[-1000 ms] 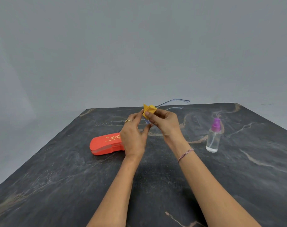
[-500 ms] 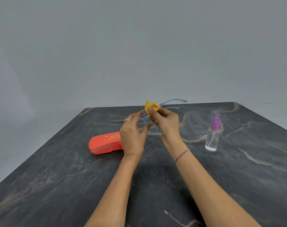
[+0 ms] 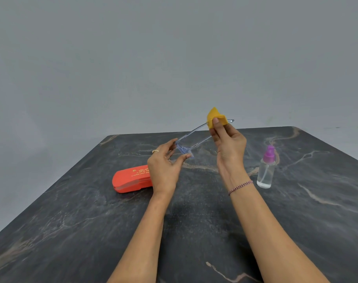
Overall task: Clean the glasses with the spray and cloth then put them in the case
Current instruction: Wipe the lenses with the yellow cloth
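The person holds the glasses point(image 3: 183, 149) up in the air over the middle of the tabletop point(image 3: 72, 221), a little toward its far edge, so both hands can get at them. The left hand point(image 3: 163, 170) steadies the front of the clear frame, pinching it between thumb and fingers point(image 3: 182, 158), probably to keep skin off the lenses. The right hand point(image 3: 230, 144) has its fingers closed on the folded yellow cloth point(image 3: 215, 117), which is wrapped round the far end of one temple arm. I take it the wiping has reached the arms by now. The orange case point(image 3: 131, 180) lies toward the left edge and looks closed, so it will need opening before the glasses can go in. The spray bottle point(image 3: 265, 170) with its purple top stands upright toward the right edge, well apart from both hands, within easy reach. The lenses are so clear that I can hardly make them out, and I cannot say whether they are clean or damp. The left hand covers the case's right end, the second temple arm runs behind the right hand, the cloth hides most of the arm tip, and the near corners of the tabletop are cut off from sight.
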{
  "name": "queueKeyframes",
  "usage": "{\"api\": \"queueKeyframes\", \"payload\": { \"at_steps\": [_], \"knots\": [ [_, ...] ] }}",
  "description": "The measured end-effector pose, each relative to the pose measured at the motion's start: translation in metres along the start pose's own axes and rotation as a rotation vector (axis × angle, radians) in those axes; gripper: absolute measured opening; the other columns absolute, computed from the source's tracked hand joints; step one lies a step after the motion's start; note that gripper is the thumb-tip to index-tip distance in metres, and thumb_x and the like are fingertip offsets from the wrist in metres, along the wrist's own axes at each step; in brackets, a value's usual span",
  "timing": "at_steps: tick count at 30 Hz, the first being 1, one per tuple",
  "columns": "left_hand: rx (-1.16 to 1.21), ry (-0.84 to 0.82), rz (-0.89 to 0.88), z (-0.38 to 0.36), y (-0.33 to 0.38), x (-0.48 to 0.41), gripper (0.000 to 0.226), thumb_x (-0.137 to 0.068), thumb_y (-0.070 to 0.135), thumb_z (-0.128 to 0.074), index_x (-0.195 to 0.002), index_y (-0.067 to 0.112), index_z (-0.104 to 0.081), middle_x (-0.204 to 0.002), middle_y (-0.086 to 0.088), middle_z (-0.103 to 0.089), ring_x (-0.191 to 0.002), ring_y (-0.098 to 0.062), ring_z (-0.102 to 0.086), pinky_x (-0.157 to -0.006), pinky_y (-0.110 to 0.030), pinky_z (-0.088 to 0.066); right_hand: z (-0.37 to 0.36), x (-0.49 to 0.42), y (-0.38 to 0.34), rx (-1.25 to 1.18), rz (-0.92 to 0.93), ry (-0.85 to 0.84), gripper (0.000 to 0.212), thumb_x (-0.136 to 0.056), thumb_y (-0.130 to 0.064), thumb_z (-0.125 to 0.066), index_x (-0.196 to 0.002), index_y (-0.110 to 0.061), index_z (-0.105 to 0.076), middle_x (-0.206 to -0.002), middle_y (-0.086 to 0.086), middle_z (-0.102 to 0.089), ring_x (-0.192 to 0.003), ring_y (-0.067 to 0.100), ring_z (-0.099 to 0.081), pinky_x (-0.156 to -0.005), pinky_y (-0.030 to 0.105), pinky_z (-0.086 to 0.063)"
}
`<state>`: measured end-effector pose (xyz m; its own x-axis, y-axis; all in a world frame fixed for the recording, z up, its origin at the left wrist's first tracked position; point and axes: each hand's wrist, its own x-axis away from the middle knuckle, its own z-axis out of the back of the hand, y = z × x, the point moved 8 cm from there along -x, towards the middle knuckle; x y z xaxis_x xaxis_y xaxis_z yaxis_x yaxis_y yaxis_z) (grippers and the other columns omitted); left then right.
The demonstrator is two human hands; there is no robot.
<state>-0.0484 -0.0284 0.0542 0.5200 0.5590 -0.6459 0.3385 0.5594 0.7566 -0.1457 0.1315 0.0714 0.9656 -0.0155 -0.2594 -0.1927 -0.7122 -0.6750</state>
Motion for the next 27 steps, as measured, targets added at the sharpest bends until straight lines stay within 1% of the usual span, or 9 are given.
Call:
{"api": "queueKeyframes", "payload": {
  "at_steps": [5,8,11,14,18,20,23,25,27],
  "knots": [
    [0.021,0.029,0.014,0.004,-0.005,-0.003,0.056,-0.059,0.019,-0.086,-0.112,0.015,-0.067,-0.100,0.008,-0.066,-0.094,-0.003,-0.065,-0.086,-0.014,-0.051,0.008,-0.005,-0.006,-0.156,0.021,0.053,0.010,-0.084,-0.004,-0.064,-0.094,-0.007,-0.067,-0.087,-0.001,-0.071,-0.080,0.006,-0.067,-0.072,0.018,-0.052],
    [0.026,0.049,0.033,0.007,-0.009,-0.006,0.055,-0.059,0.019,-0.086,-0.111,0.014,-0.067,-0.096,0.007,-0.067,-0.089,-0.006,-0.067,-0.083,-0.019,-0.053,0.012,-0.007,-0.009,-0.163,0.067,0.079,0.009,-0.085,-0.004,-0.063,-0.091,-0.010,-0.067,-0.078,-0.007,-0.073,-0.078,0.006,-0.067,-0.072,0.018,-0.052],
    [0.012,0.074,0.052,0.010,-0.008,-0.007,0.054,-0.059,0.021,-0.087,-0.109,0.014,-0.068,-0.089,0.003,-0.069,-0.079,-0.007,-0.067,-0.075,-0.016,-0.054,0.011,-0.004,-0.016,-0.107,0.126,0.081,0.013,-0.085,-0.006,-0.064,-0.097,-0.006,-0.067,-0.085,-0.004,-0.072,-0.085,0.009,-0.066,-0.076,0.020,-0.052],
    [-0.012,0.088,0.068,0.012,-0.007,-0.007,0.052,-0.060,0.025,-0.086,-0.108,0.016,-0.068,-0.077,0.002,-0.068,-0.065,-0.007,-0.064,-0.066,-0.009,-0.050,0.011,0.002,-0.022,0.053,0.142,0.067,0.022,-0.086,-0.010,-0.064,-0.107,-0.003,-0.065,-0.093,0.000,-0.070,-0.084,0.007,-0.065,-0.072,0.018,-0.052],
    [-0.047,0.121,0.089,0.015,-0.008,-0.008,0.050,-0.060,0.030,-0.085,-0.105,0.018,-0.069,-0.055,0.006,-0.053,-0.051,-0.004,-0.048,-0.062,-0.004,-0.040,0.017,0.019,-0.015,0.352,0.049,-0.006,0.021,-0.089,-0.016,-0.061,-0.109,-0.011,-0.065,-0.086,-0.004,-0.069,-0.073,0.004,-0.062,-0.068,0.018,-0.054],
    [-0.048,0.124,0.096,0.015,-0.008,-0.008,0.049,-0.060,0.031,-0.085,-0.105,0.017,-0.069,-0.052,0.006,-0.048,-0.050,-0.004,-0.045,-0.061,-0.003,-0.039,0.020,0.030,-0.003,0.515,-0.034,-0.115,0.017,-0.088,-0.013,-0.061,-0.105,-0.015,-0.065,-0.084,-0.003,-0.069,-0.073,0.007,-0.062,-0.066,0.018,-0.054],
    [-0.039,0.128,0.112,0.016,-0.010,-0.008,0.047,-0.061,0.030,-0.085,-0.103,0.017,-0.070,-0.051,0.006,-0.048,-0.049,-0.004,-0.044,-0.061,-0.004,-0.039,0.028,0.051,0.029,0.715,-0.194,-0.293,0.022,-0.083,-0.008,-0.067,-0.104,-0.003,-0.067,-0.068,-0.005,-0.065,-0.061,0.005,-0.058,-0.059,0.017,-0.050],
    [-0.038,0.127,0.118,0.017,-0.009,-0.007,0.046,-0.061,0.030,-0.085,-0.102,0.017,-0.070,-0.052,0.006,-0.050,-0.049,-0.005,-0.045,-0.059,-0.006,-0.040,0.034,0.065,0.042,0.843,-0.252,-0.339,0.031,-0.077,-0.011,-0.074,-0.107,-0.004,-0.066,-0.060,-0.007,-0.064,-0.057,0.006,-0.059,-0.063,0.023,-0.052],
    [-0.040,0.123,0.120,0.019,-0.007,-0.005,0.046,-0.061,0.031,-0.085,-0.103,0.017,-0.069,-0.056,0.006,-0.054,-0.049,-0.005,-0.045,-0.057,-0.008,-0.041,0.035,0.078,0.048,0.924,-0.304,-0.366,0.032,-0.073,-0.016,-0.078,-0.102,-0.013,-0.065,-0.063,-0.004,-0.068,-0.060,0.007,-0.063,-0.070,0.026,-0.055]
  ]
}}
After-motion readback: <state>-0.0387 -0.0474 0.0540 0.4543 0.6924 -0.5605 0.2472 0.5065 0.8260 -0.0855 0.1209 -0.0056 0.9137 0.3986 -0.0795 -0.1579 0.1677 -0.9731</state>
